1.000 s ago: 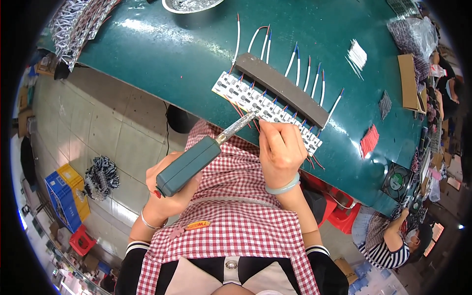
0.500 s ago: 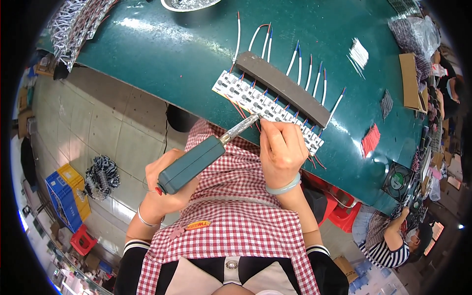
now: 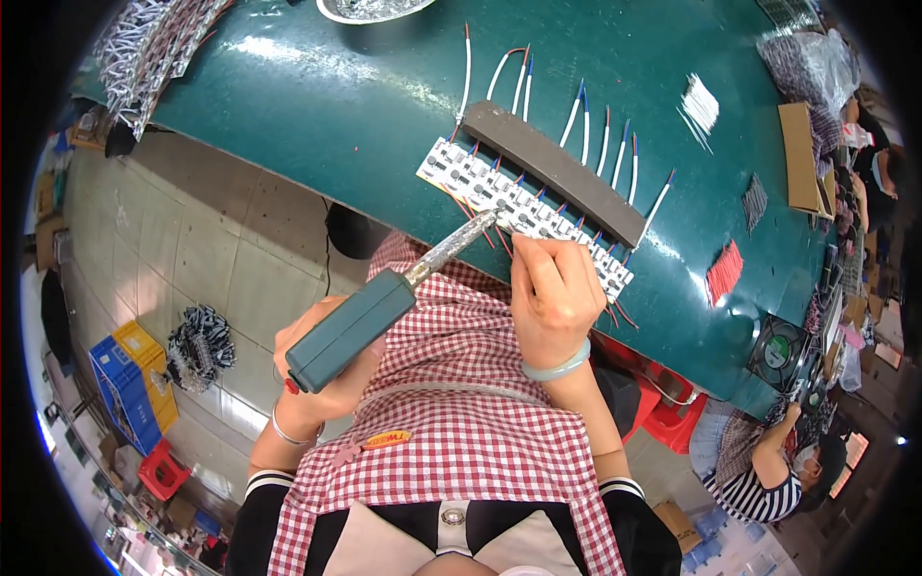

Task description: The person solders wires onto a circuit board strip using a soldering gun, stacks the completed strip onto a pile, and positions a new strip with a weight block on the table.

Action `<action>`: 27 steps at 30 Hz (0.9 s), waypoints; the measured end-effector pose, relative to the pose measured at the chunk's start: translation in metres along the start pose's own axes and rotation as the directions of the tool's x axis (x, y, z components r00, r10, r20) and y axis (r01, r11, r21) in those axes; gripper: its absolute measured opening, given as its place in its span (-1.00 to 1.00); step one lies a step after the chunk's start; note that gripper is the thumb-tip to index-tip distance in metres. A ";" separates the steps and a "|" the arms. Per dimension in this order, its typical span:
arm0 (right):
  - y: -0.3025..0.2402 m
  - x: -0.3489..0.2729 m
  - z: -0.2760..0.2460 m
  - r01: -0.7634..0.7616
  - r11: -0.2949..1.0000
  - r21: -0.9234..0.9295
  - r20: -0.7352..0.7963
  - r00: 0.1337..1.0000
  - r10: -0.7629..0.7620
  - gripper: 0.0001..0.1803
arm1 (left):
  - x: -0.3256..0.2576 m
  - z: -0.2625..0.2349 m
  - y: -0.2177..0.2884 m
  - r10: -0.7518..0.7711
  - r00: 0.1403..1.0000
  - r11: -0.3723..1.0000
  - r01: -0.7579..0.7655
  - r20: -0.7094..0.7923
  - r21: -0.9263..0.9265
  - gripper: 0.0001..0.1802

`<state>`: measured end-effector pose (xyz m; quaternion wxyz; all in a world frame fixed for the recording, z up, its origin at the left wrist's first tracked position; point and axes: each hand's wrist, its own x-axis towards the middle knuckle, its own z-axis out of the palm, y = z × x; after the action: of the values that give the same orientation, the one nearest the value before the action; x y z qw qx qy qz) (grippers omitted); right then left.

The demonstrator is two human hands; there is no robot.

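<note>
My left hand [image 3: 322, 370] grips the teal handle of a soldering iron [image 3: 355, 326]; its metal tip reaches up to a white strip of small boards [image 3: 499, 197] at the near edge of the green table [image 3: 317, 96]. A grey bar [image 3: 552, 173] lies across the strip, and red and blue wires [image 3: 586, 120] stick out beyond it. My right hand [image 3: 552, 293] is closed right beside the iron's tip at the strip, pinching something thin that I cannot make out.
A bundle of red pieces [image 3: 725, 274] and white pieces [image 3: 701, 101] lie on the table to the right, near a small fan [image 3: 778, 350]. A seated person in a striped top [image 3: 759, 470] works at lower right. Blue and yellow crates [image 3: 130, 384] stand on the floor.
The iron's tip and my right hand have stayed at the same spot on the strip, with only slight shifts.
</note>
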<state>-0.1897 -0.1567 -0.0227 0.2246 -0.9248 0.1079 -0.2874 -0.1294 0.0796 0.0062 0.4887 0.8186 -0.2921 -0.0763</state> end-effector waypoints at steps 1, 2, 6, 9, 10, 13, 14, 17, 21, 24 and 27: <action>-0.001 -0.001 -0.003 -0.008 1.000 0.001 0.020 1.000 0.008 -0.73 | -0.003 0.001 -0.003 -0.010 0.999 1.000 0.010 -0.037 -0.017 -0.72; -0.002 -0.002 -0.009 -0.005 1.000 0.004 0.021 1.000 0.005 -0.73 | -0.006 0.002 -0.006 -0.021 0.997 0.999 0.018 -0.074 -0.034 -0.71; -0.010 -0.004 -0.034 -0.024 0.999 0.038 0.007 1.000 0.024 -0.70 | -0.011 0.001 -0.010 -0.083 0.992 0.993 0.075 -0.095 -0.092 -0.70; -0.016 0.002 -0.033 -0.013 0.998 0.062 -0.036 0.999 0.016 -0.69 | -0.013 0.001 -0.012 -0.128 0.988 0.988 0.119 -0.090 -0.097 -0.71; -0.016 0.006 -0.027 0.002 0.996 0.089 -0.045 0.999 0.002 -0.70 | -0.013 0.003 -0.013 -0.107 0.989 0.991 0.097 -0.101 -0.097 -0.71; -0.015 0.011 -0.006 0.029 0.992 0.123 -0.074 0.997 -0.020 -0.74 | -0.013 0.005 -0.013 -0.087 0.989 0.992 0.075 -0.120 -0.105 -0.71; -0.014 0.010 0.001 0.015 0.995 0.103 -0.068 0.998 -0.008 -0.74 | -0.013 0.005 -0.013 -0.088 0.988 0.991 0.074 -0.125 -0.113 -0.71; -0.010 0.008 0.017 0.013 0.996 0.084 -0.078 0.997 -0.007 -0.76 | -0.013 0.005 -0.013 -0.090 0.988 0.991 0.076 -0.127 -0.109 -0.72; -0.008 0.006 0.024 0.028 0.998 0.047 -0.088 0.996 -0.024 -0.77 | -0.012 0.004 -0.014 -0.077 0.990 0.993 0.065 -0.120 -0.102 -0.72; -0.009 0.007 0.024 0.043 0.999 0.031 -0.080 0.996 -0.041 -0.77 | -0.007 0.001 -0.011 -0.114 0.989 0.985 0.101 -0.093 -0.141 -0.72; -0.010 0.008 0.024 0.053 0.998 0.024 -0.070 0.996 -0.051 -0.77 | 0.001 -0.002 -0.006 -0.063 0.997 0.997 0.060 -0.046 -0.053 -0.72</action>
<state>-0.1682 -0.1421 -0.0317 0.2249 -0.9139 0.0879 -0.3262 -0.1252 0.0825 0.0027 0.5140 0.8158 -0.2529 -0.0793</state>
